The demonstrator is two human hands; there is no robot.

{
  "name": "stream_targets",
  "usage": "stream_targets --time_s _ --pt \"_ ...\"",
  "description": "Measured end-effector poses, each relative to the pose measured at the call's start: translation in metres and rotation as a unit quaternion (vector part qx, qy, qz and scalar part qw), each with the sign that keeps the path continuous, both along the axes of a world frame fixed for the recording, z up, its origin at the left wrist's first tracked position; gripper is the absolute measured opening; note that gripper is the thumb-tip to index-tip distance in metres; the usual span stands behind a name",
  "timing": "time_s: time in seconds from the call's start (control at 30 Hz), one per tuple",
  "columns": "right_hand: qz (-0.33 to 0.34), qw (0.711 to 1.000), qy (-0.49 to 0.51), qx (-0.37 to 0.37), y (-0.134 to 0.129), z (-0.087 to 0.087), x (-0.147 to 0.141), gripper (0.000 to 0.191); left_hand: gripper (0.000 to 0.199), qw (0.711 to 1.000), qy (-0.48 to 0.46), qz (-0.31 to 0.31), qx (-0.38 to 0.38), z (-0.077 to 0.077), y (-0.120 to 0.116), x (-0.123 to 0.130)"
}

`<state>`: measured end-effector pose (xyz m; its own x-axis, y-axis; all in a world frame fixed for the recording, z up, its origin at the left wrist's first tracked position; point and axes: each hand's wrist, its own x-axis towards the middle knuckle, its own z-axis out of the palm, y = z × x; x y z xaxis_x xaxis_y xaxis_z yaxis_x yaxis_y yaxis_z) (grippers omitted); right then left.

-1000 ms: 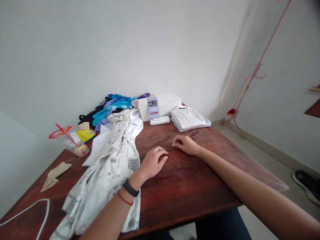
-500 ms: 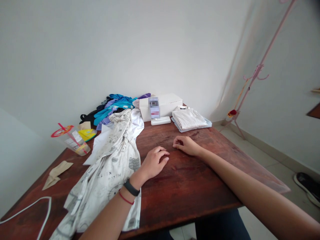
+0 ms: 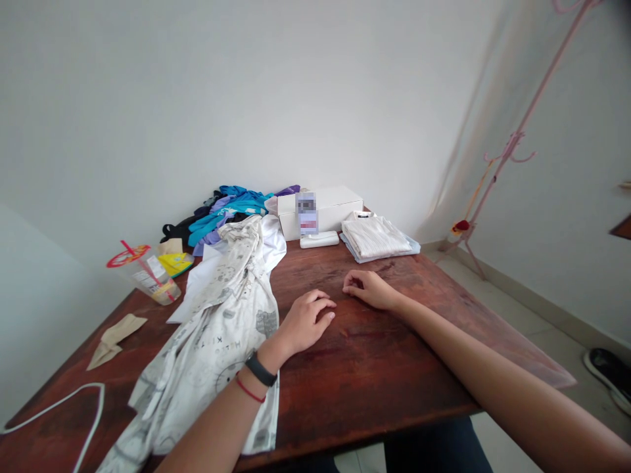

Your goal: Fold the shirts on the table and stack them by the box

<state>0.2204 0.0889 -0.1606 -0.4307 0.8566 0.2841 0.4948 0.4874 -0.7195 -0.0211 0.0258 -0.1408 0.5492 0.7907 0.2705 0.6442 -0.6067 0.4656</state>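
My left hand (image 3: 306, 322), with a black band and a red string at its wrist, rests on the dark wooden table (image 3: 345, 368), fingers loosely bent and apart, holding nothing. Beside it and under the forearm lies a white printed garment (image 3: 231, 335), spread lengthwise. My right hand (image 3: 369, 288) rests on the wood a little farther right, its fingers curled inward; no object shows in it. Behind that hand sits a stack of folded clothes, a whitish one (image 3: 377, 236) on top. The hands do not touch each other.
At the back are a white box (image 3: 330, 203), a small white object (image 3: 319, 240) and a heap of blue, purple and black clothes (image 3: 229, 210). A plastic cup (image 3: 155, 279), yellow packet (image 3: 175, 264), brown paper (image 3: 116, 339) and white hanger (image 3: 98, 410) lie left. A pink stand (image 3: 522, 125) is right.
The camera view has shifted slightly, so everything appears a little farther right. Both hands keep the same pose and place on the table.
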Motion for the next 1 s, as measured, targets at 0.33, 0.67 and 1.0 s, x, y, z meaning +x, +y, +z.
stream_targets --time_s 0.33,0.67,1.0 --pt "0.000 1.000 -0.004 -0.006 0.0007 -0.0007 0.0000 0.011 0.024 1.000 -0.001 -0.002 0.005 -0.0014 -0.0004 -0.0005" --pt "0.003 1.000 -0.005 -0.006 0.0010 -0.0007 -0.0004 0.012 0.024 1.000 0.000 -0.003 0.002 0.0007 -0.0019 -0.0011" --pt "0.005 1.000 0.000 -0.008 0.0007 -0.0015 -0.0004 0.012 0.024 1.000 0.001 -0.005 0.003 0.0000 -0.0017 -0.0017"
